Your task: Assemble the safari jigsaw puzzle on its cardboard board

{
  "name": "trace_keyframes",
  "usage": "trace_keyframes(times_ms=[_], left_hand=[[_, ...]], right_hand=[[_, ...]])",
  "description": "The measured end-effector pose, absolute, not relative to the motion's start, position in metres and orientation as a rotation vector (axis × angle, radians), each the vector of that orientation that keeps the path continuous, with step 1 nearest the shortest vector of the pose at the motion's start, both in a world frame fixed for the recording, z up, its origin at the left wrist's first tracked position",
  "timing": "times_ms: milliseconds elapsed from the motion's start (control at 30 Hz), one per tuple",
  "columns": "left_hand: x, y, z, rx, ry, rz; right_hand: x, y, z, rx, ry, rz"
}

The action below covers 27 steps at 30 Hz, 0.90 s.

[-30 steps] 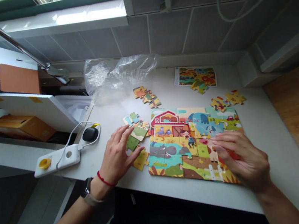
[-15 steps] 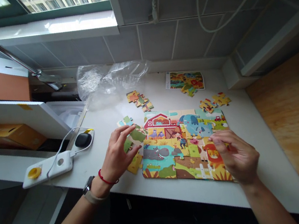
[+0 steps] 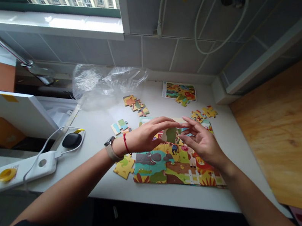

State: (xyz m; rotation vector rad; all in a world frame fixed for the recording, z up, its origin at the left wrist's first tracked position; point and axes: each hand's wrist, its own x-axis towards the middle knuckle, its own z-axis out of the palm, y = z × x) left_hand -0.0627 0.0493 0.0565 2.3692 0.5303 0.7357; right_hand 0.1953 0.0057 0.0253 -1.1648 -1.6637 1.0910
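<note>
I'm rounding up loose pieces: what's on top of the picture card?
At least one green-and-yellow puzzle piece lies over the near edge of the picture card. The print directly beneath it is covered and cannot be seen.

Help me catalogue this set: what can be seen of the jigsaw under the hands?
The jigsaw lies flat on the white counter; it looks like printed cardboard, with interlocking seams. Its scene includes a grey hippo, a white fence and an orange lion; the near left corner is rounded. The left hand and right hand are over its far part, hiding much of it; whether either touches it is unclear.
</note>
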Motion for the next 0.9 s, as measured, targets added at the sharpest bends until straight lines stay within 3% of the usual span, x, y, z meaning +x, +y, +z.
trace_keyframes(times_ms=[133,333,900], left_hand=[[-0.074,0.055,0.049,2.263,0.487,0.775],[-0.13,0.067,0.01,2.346,0.946,0.994],[-0.202,0.068,0.012,2.545,1.262,0.489]], right_hand=[[0.17,0.031,0.027,-1.106,-1.522,1.349],[0.133,0.056,0.029,-1.296,-1.354,1.47],[0.089,0.102,0.01,-1.411,-2.226,0.696]])
